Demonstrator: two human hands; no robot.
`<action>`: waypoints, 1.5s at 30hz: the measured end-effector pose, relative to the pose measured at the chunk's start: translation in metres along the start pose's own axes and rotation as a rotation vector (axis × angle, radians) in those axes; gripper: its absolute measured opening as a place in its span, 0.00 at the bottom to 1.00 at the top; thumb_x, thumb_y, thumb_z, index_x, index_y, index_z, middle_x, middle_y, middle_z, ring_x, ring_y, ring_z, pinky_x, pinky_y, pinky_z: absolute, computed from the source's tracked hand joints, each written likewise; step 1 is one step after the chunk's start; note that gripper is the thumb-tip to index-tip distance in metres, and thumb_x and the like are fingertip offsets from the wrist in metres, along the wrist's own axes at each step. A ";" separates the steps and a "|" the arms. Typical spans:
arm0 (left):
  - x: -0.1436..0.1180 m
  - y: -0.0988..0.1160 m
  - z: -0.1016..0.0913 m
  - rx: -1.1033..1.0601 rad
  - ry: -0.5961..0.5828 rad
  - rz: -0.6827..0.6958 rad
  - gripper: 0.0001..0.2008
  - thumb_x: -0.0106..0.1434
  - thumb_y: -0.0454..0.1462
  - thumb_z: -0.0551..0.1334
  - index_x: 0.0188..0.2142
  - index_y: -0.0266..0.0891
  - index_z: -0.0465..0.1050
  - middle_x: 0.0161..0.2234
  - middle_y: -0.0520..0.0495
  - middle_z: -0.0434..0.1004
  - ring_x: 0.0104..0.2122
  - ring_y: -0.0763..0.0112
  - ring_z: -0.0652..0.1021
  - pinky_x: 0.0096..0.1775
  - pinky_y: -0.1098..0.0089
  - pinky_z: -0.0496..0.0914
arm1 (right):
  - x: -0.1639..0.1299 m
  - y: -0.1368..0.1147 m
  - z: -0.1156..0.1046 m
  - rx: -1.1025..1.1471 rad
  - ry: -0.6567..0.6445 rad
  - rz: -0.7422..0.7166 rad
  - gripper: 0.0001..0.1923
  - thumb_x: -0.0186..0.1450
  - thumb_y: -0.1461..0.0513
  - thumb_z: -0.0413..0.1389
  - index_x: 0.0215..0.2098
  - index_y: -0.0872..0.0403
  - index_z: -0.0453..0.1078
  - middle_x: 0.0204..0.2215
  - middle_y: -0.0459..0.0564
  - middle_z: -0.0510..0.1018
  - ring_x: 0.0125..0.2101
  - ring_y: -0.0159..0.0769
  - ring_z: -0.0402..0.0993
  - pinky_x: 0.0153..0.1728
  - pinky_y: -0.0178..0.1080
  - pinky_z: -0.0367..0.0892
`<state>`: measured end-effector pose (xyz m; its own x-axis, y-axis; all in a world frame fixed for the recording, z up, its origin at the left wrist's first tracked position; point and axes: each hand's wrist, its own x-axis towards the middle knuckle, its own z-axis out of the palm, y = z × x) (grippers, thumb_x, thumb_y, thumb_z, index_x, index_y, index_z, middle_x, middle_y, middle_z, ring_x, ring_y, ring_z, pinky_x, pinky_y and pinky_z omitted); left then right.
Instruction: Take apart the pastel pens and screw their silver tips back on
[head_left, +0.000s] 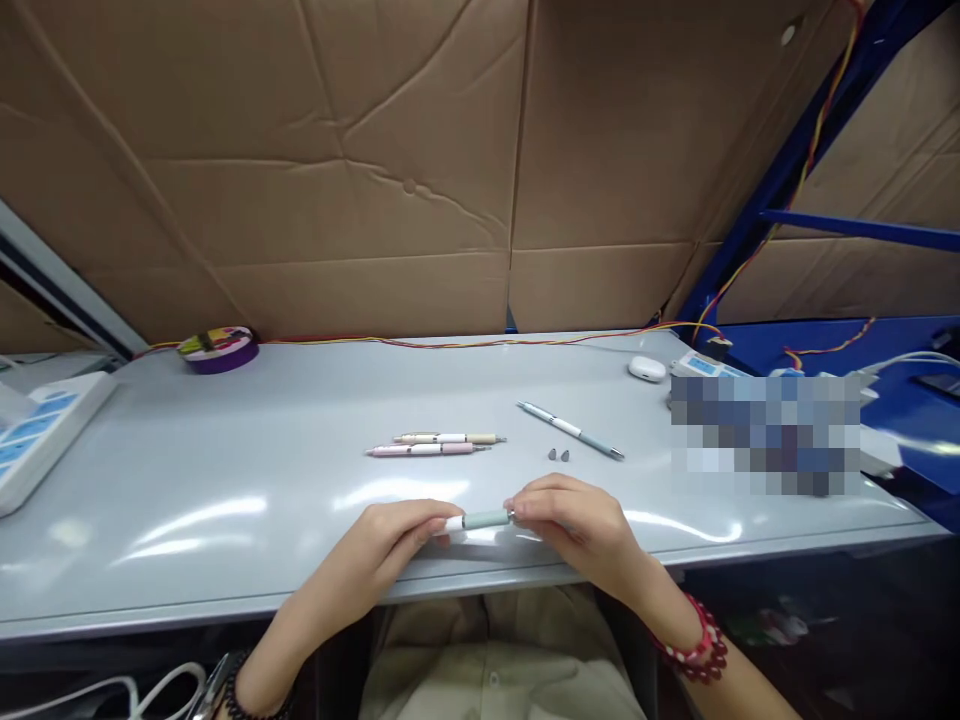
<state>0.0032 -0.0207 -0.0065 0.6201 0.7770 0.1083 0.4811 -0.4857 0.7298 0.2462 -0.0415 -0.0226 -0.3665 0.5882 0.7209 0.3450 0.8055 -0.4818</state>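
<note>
The left hand (394,535) and the right hand (574,520) meet at the near edge of a grey worktable (262,480). Between them lies a pale green pen (484,519), held level and parallel to the table edge. The left hand's fingertips close on the pen's white end; the right hand's fingertips close on the opposite end at a metal ring. Both hands are pinched narrow on the pen, with only the green middle section exposed. A red bead bracelet (697,640) circles the right wrist, and a dark bracelet (240,690) circles the left wrist.

Farther back on the table, near its centre, two pens lie side by side, close together and parallel: a cream pen (448,438) behind and a pink pen (424,450) in front. To their right, a white and green pen (571,431) lies diagonally. Two small grey tips (558,455) rest just beside its front side.

A purple tape roll (219,349) sits at the back left. A white earbud case (646,369) sits at the back right. A white power strip (41,425) with blue panels occupies the left edge; its markings are too small to read. Red and yellow wires (480,343) run along the rear of the table, below a cardboard wall (420,150). No legible writing or brand marking appears on any pen.
</note>
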 end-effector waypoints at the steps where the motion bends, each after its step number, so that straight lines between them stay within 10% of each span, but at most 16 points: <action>1: 0.000 0.001 0.000 -0.014 -0.012 -0.006 0.15 0.69 0.40 0.48 0.40 0.42 0.73 0.31 0.53 0.78 0.33 0.70 0.76 0.39 0.74 0.68 | 0.000 0.000 0.000 0.004 -0.001 -0.016 0.08 0.65 0.68 0.52 0.39 0.53 0.70 0.32 0.49 0.79 0.34 0.34 0.75 0.34 0.36 0.74; 45: 0.001 0.002 0.003 0.227 -0.101 0.011 0.18 0.70 0.42 0.44 0.29 0.40 0.67 0.23 0.55 0.68 0.23 0.74 0.68 0.28 0.75 0.59 | -0.005 0.004 0.003 -0.122 -0.143 -0.084 0.08 0.67 0.69 0.50 0.41 0.53 0.66 0.33 0.48 0.78 0.34 0.32 0.73 0.41 0.40 0.66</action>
<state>0.0070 -0.0223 -0.0069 0.6795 0.7327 0.0394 0.5937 -0.5806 0.5571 0.2464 -0.0407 -0.0296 -0.5143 0.5306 0.6738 0.4070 0.8425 -0.3529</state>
